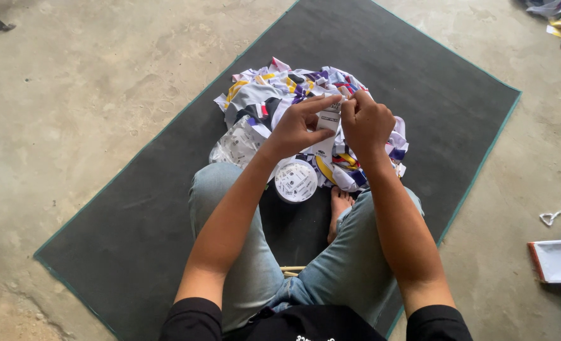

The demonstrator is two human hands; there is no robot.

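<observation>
- White label strip [328, 119] sits pinched between both hands, above the heap of printed fabric pieces [274, 101] near the middle of the dark mat [419, 76].
- Left hand [296, 129] grips the strip's left side, index finger stretched along its top edge and thumb pressing from below.
- Right hand [366, 123] is curled tight, its fingertips clamped on the strip's right edge; the 2 hands almost touch.
- Roll of white label tape [296, 181] lies just beside the person's bare foot [339, 208], touching the near side of the heap, toward the mat's near edge.
- Good handling here likely means keeping both pinches close together on the strip, so the thin material stays taut and does not twist or crumple.
- Keeping the strip lifted clear of the fabric would probably help, since loose pieces below could catch on it.
- Concrete floor [72, 95] surrounds the mat; a white scrap [552, 215] and a white sheet with a red edge [558, 260] lie off its right side.
</observation>
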